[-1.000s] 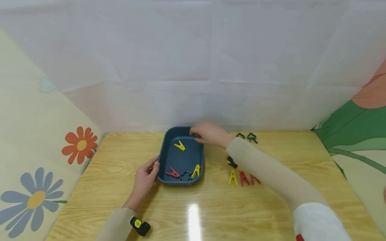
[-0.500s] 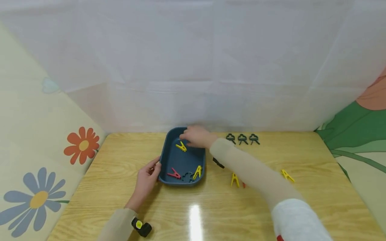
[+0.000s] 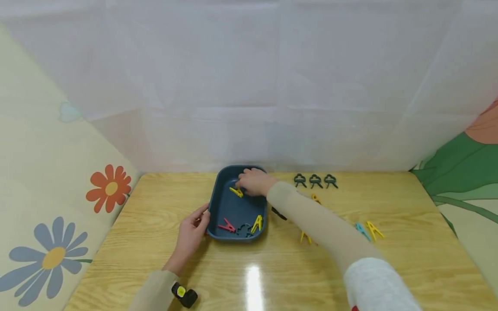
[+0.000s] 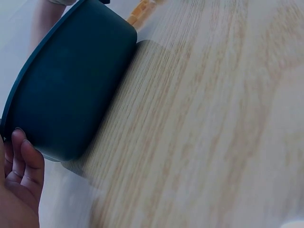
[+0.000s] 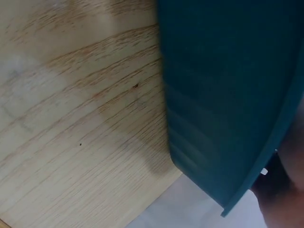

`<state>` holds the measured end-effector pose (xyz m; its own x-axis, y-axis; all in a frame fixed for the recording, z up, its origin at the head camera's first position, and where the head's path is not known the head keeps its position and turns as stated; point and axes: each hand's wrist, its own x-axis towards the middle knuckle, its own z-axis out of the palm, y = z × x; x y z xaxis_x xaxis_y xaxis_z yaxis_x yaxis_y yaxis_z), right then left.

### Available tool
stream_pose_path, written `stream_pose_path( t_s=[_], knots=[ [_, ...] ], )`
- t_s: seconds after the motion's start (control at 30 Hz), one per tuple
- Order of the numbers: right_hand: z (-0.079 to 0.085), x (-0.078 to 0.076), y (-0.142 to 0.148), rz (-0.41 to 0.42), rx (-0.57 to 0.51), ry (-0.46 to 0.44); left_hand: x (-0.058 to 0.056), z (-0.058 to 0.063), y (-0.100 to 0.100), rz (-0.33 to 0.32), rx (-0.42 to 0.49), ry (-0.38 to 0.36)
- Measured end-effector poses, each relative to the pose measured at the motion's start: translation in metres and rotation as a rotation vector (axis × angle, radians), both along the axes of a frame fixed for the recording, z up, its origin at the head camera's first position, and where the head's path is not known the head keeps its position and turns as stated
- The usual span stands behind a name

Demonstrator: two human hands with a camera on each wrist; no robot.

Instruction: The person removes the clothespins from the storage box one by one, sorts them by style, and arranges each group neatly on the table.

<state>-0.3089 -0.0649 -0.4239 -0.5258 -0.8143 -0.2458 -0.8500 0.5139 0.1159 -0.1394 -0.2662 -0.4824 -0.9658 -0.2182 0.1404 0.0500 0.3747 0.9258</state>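
A dark blue tray (image 3: pixel 210 218) stands on the wooden table. My left hand (image 3: pixel 190 229) grips its left rim, and the left wrist view shows curled fingers (image 4: pixel 32 166) against the tray's outer wall. My right hand (image 3: pixel 254 181) reaches over the far right rim into the tray. Its fingertips pinch a yellow clothespin (image 3: pixel 236 192) near the tray's back, partly covering it. Toward the tray's front lie a red clothespin (image 3: pixel 227 226), a dark cloud-shaped clip (image 3: pixel 244 230) and another yellow clothespin (image 3: pixel 257 223). The right wrist view shows the tray's outer wall (image 5: pixel 228 95), while the right fingers are hidden there.
Three dark clips (image 3: pixel 315 181) stand in a row at the table's back. A blue clothespin (image 3: pixel 362 231) and a yellow one (image 3: pixel 375 230) lie at the right. The right sleeve (image 3: pixel 319 220) partly covers an orange-yellow clip (image 3: pixel 316 199) and other clothespins. A white sheet (image 3: pixel 218 86) hangs behind.
My right hand has moved left and down into the tray, reaching the yellow clothespin. The shifted sleeve uncovers the clothespins at the right. My left hand keeps its grip on the tray.
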Motion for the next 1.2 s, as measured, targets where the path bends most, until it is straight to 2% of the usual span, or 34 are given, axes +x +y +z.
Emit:
stream_pose_path(
  t_s=[0.3, 0.6, 0.8, 1.2],
  knots=[
    [-0.0006, -0.0016, 0.0039, -0.038, -0.047, -0.015, 0.001, 0.0027, 0.0003, -0.002, -0.007, -0.015],
    [-0.001, -0.0006, 0.0063, -0.045, -0.049, 0.038, 0.0033, 0.0043, 0.0003, -0.014, -0.021, 0.009],
    [-0.0015, 0.0001, 0.0067, -0.055, -0.054, 0.05, 0.003, 0.0053, 0.0009, -0.017, -0.033, -0.002],
    [-0.0046, 0.0008, 0.0056, -0.081, -0.093, -0.032, 0.0041, 0.0061, 0.002, -0.007, -0.021, -0.011]
  ],
)
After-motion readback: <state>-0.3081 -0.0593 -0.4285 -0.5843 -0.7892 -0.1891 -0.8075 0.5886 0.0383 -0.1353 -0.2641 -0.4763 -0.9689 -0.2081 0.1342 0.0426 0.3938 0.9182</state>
